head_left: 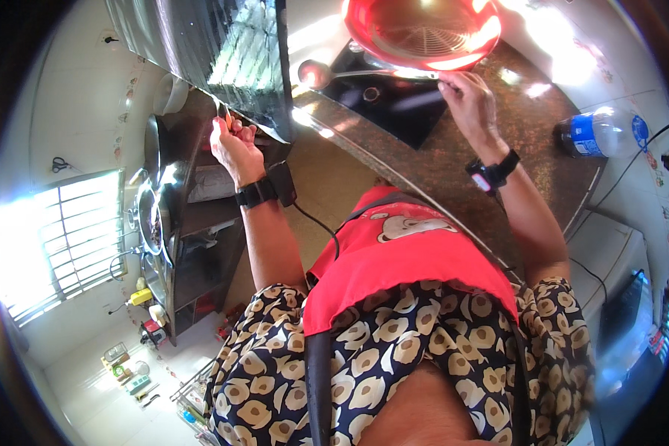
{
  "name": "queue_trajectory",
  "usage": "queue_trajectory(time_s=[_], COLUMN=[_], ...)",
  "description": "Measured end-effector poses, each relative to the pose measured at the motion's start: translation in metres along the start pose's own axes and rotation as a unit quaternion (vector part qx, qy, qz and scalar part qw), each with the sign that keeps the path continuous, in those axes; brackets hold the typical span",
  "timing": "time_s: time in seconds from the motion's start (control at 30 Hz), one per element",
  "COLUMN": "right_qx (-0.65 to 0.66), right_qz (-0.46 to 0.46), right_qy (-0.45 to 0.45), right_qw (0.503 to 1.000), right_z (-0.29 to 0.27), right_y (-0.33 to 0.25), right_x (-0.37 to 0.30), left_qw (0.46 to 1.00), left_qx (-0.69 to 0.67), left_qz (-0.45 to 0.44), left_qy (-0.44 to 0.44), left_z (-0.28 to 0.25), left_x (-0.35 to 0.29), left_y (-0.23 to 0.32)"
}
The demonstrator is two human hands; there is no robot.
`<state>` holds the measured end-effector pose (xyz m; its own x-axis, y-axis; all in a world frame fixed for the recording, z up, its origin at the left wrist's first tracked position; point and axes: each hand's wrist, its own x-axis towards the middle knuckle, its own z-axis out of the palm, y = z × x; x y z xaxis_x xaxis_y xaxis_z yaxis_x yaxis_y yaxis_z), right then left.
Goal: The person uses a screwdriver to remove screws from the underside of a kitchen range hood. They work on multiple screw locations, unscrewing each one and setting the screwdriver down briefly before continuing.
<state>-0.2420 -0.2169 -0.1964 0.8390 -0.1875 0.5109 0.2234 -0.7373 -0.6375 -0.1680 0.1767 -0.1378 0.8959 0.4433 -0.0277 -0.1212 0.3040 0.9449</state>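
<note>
Hands, two: left hand [234, 145] left of centre, fist apparently closed on a thin orange-tipped utensil [226, 117]; right hand [464, 100], fingers curled (grip unclear), beside one red pan [424, 31] and one ladle [316, 73].

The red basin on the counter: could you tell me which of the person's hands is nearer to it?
Right. The right hand touches the rim of the red basin from below; the left hand is far off, at the dark cabinet edge.

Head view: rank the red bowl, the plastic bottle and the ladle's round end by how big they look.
1. red bowl, largest by far
2. plastic bottle
3. ladle's round end, smallest

The fisheye rim distorts the bowl and the bottle, so this is apparent size only.
</note>
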Motion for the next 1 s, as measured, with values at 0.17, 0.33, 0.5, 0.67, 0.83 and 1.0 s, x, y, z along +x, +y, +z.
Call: queue_trajectory(time_s=[0.17,0.33,0.5,0.67,0.83,1.0], right_qx=[0.02,-0.011,-0.043,-0.04,-0.11,-0.097], right_qz=[0.12,0.204,0.176,0.163,0.178,0.18], right_qy=[-0.02,-0.057,-0.079,-0.099,-0.069,-0.063], right_qw=[0.992,0.977,0.98,0.981,0.975,0.977], right_z=[-0.018,-0.033,-0.02,-0.008,-0.01,-0.009], right_y=[0.035,0.062,0.062,0.054,0.061,0.047], right_x=[-0.02,-0.038,-0.051,-0.084,-0.115,-0.132], left_qw=[0.999,0.997,0.995,0.992,0.993,0.995], left_qx=[0.021,0.06,0.067,0.081,0.075,0.054], left_qz=[-0.018,-0.017,-0.035,-0.057,-0.089,-0.085], left_qy=[0.028,0.048,0.059,0.077,0.036,0.014], left_z=[-0.002,-0.022,-0.042,-0.05,-0.059,-0.076], left_x=[-0.033,-0.063,-0.083,-0.083,-0.067,-0.059], left_y=[0.007,0.009,0.003,-0.008,-0.015,-0.022])
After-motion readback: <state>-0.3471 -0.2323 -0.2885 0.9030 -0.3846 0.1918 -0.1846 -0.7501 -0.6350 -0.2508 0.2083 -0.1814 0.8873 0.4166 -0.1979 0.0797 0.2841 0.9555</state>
